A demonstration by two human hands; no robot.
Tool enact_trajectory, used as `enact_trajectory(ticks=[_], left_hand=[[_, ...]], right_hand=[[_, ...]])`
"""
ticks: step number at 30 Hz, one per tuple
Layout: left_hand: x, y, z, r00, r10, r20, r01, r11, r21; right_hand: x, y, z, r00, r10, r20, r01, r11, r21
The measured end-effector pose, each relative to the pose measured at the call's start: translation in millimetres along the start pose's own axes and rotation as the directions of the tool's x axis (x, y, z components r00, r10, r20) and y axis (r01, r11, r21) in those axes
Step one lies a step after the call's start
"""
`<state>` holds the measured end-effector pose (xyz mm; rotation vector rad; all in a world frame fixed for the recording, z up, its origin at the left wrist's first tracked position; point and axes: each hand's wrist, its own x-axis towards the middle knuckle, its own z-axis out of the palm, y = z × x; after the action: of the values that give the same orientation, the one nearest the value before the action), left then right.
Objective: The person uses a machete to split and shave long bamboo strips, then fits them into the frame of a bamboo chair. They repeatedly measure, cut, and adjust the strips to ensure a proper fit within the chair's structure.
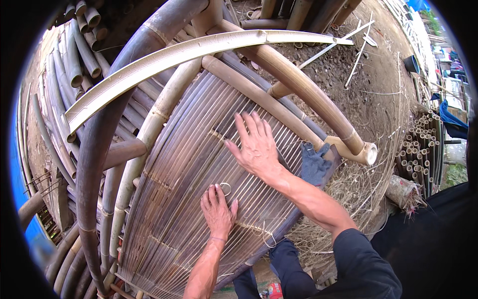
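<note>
Before me is a slatted bamboo bench (194, 174) in a frame of thick bamboo poles. My left hand (219, 212) lies on the slats with its fingers stretched out. A thin pale loop of cane (225, 188) shows beside its fingertips. Farther off and to the right, my right hand (256, 144) rests open on the slats, fingers spread. Near its wrist, a blue-grey work glove (314, 163) lies at the bench's right edge. Another loose loop of binding strip (264, 233) sticks up nearer to me. I see nothing held in either hand.
A split bamboo strip (199, 55) arches across the upper frame. Bamboo poles (74, 65) are piled at the left. Cut bamboo tubes (423, 144) are stacked at the right. Fibrous shavings (343, 199) cover the ground beside the bench, and thin offcuts (361, 55) lie beyond.
</note>
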<state>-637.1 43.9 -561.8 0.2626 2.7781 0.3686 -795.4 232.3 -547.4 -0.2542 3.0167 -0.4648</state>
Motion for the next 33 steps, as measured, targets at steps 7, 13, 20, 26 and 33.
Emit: enact_trajectory(ticks=[7,13,20,26,33], left_hand=[[10,-28,-13,0.999,0.003,0.038,0.006,0.968,-0.252],[60,-132,-28,0.81,-0.32,-0.491,0.368,0.93,0.002],[64,-192,-5,0.781,-0.431,-0.451,0.506,0.861,0.052],[68,-188,-10,0.776,-0.463,-0.429,0.532,0.845,0.051],[67,-184,-20,0.785,-0.479,-0.392,0.552,0.829,0.092]], right_hand=[[46,-17,80,0.978,-0.104,-0.179,0.119,0.99,0.077],[71,-24,81,0.99,-0.127,0.054,0.126,0.992,0.009],[180,-54,82,0.962,-0.264,-0.066,0.267,0.962,0.053],[167,-43,90,0.97,-0.24,-0.022,0.237,0.967,-0.089],[-7,-29,1,0.981,0.075,-0.18,-0.028,0.968,0.251]])
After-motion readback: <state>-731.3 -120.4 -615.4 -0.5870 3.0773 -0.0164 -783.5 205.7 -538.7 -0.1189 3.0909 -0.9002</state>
